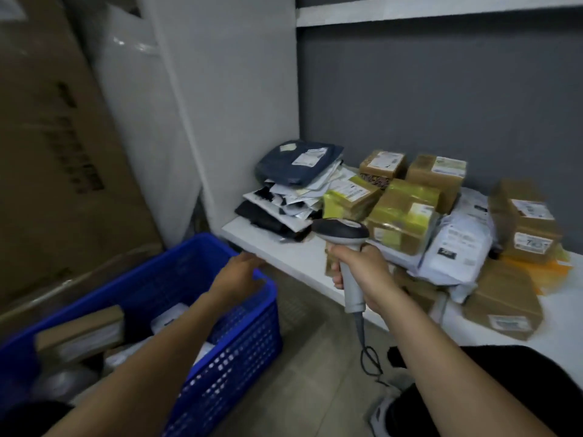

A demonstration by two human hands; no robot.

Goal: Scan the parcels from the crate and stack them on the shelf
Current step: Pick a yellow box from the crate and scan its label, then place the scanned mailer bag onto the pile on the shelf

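Note:
A blue plastic crate [239,348] stands on the floor at lower left, with a flat brown parcel [82,329] and pale bagged parcels inside. My left hand [238,275] hovers empty over the crate's far right corner, fingers relaxed, near the shelf edge. My right hand [362,272] grips the handle of a grey barcode scanner [342,231], whose dark head points left over the white shelf [284,250]. On the shelf lie a stack of mailer bags [296,184], several brown boxes with yellow tape [400,216] and white poly bags [457,247].
A large cardboard carton [56,159] leans against the wall at left, behind the crate. A white side panel [233,105] bounds the shelf's left end. The scanner's cable [369,357] hangs to the tiled floor. More brown boxes [504,304] crowd the shelf's right.

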